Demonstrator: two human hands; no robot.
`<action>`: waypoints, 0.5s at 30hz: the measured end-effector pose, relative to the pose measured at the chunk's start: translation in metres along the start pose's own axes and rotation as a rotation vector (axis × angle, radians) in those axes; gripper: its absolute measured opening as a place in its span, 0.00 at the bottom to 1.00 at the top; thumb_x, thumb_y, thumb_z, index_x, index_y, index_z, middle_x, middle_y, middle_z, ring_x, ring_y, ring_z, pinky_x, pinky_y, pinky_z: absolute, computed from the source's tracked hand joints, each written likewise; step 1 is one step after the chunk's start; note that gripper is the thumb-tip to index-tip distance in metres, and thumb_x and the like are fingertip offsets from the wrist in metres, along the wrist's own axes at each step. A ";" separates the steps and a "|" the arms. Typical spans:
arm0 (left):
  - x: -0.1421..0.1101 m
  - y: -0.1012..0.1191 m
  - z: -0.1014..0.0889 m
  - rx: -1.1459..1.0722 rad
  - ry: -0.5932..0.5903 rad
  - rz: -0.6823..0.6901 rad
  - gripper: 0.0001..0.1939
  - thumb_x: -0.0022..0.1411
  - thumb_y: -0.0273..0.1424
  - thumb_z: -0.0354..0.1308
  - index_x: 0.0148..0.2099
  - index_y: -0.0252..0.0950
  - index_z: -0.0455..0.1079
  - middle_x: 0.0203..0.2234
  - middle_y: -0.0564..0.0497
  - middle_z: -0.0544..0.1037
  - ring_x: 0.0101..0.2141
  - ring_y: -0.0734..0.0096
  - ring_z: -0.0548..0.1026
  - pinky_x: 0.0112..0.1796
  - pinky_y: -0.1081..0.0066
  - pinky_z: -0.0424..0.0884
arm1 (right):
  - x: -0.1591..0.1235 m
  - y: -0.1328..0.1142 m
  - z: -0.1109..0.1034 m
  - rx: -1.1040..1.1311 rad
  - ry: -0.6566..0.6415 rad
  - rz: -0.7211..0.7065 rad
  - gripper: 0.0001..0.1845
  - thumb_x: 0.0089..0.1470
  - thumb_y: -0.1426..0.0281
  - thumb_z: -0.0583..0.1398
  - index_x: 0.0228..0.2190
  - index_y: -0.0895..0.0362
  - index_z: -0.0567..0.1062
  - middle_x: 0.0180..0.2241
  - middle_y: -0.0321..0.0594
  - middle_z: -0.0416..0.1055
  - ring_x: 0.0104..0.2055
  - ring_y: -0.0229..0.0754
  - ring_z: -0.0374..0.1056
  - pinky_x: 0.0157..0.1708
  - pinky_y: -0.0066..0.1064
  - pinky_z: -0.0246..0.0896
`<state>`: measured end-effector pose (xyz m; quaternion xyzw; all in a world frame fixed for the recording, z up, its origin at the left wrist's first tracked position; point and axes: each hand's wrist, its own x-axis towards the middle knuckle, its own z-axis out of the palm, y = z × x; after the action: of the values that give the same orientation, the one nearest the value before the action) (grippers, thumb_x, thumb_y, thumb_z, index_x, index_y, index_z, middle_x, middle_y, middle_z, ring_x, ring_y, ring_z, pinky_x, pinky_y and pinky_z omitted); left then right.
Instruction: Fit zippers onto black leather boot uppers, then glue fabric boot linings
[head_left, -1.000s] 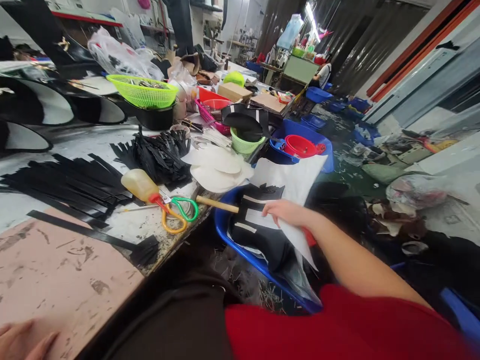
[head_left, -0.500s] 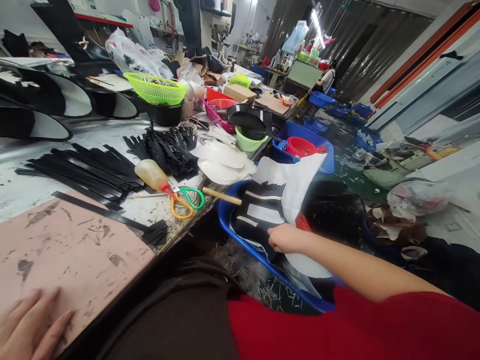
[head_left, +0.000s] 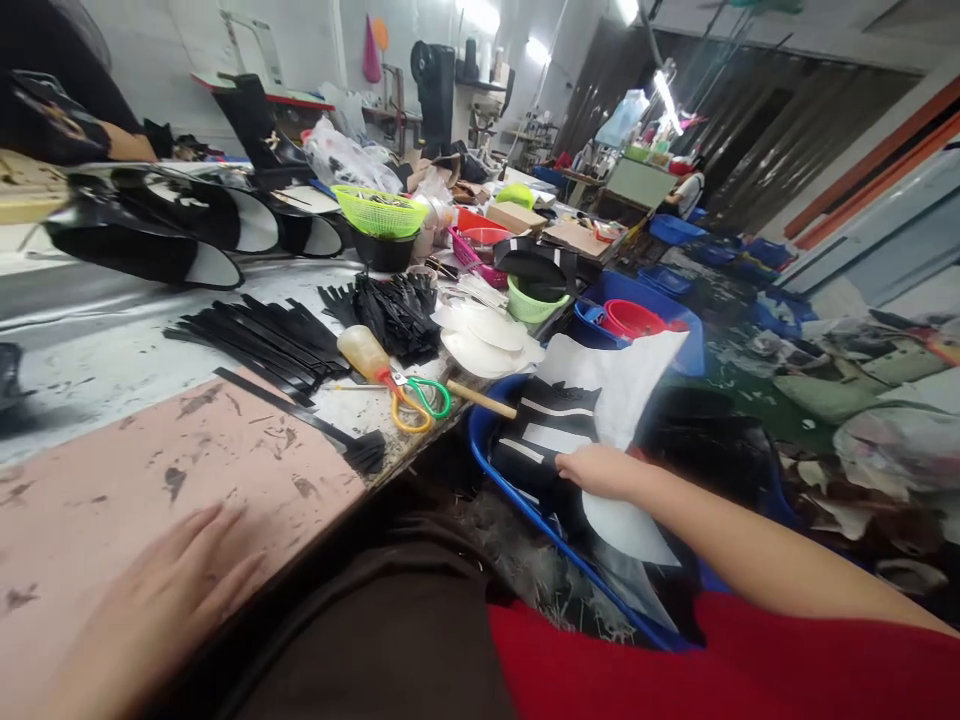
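Note:
My right hand [head_left: 600, 470] reaches down into a blue plastic basin [head_left: 491, 440] beside the table and rests on black and white cut material pieces [head_left: 551, 430]; its fingers curl over a piece, but whether they grip it is hidden. A large white sheet [head_left: 622, 380] leans at the basin's far side. My left hand [head_left: 161, 595] lies flat with fingers spread on the pink work board [head_left: 150, 470], holding nothing.
On the table lie black strips [head_left: 262, 335], a glue bottle [head_left: 364, 350], scissors with green and yellow handles [head_left: 416, 400], a wooden-handled tool [head_left: 484, 400], white cut pieces [head_left: 484, 335], green baskets [head_left: 381, 210] and black shoe parts [head_left: 150, 240]. Blue and red tubs [head_left: 634, 318] stand behind.
The view has swung left and up. My left hand has slid further onto the pink board. My right hand has stayed in the blue basin, shifting slightly over the pieces.

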<state>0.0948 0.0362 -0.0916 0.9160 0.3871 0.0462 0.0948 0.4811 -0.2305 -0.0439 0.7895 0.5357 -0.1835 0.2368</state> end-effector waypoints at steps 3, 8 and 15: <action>0.007 0.061 -0.027 -0.238 -0.160 0.119 0.34 0.52 0.48 0.51 0.57 0.34 0.57 0.55 0.42 0.64 0.53 0.56 0.63 0.54 0.58 0.57 | -0.010 -0.026 -0.043 -0.046 0.117 -0.061 0.12 0.56 0.70 0.49 0.34 0.55 0.72 0.27 0.45 0.73 0.30 0.46 0.70 0.25 0.31 0.53; 0.015 0.166 -0.059 -0.813 -0.343 0.445 0.48 0.40 0.42 0.66 0.61 0.36 0.51 0.57 0.42 0.60 0.55 0.57 0.61 0.54 0.62 0.58 | -0.044 -0.082 -0.126 0.014 0.375 -0.383 0.10 0.55 0.66 0.50 0.29 0.52 0.70 0.21 0.39 0.70 0.22 0.41 0.65 0.22 0.30 0.49; 0.045 0.131 -0.136 -0.929 -0.082 0.127 0.07 0.47 0.21 0.57 0.33 0.28 0.70 0.23 0.53 0.75 0.27 0.70 0.75 0.31 0.71 0.73 | -0.057 -0.087 -0.184 0.487 1.014 -0.621 0.17 0.53 0.52 0.48 0.41 0.41 0.67 0.31 0.40 0.71 0.27 0.43 0.66 0.25 0.35 0.58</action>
<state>0.1961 -0.0021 0.0688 0.7995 0.2646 0.1841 0.5069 0.3856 -0.1419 0.1225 0.6177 0.7276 0.0363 -0.2964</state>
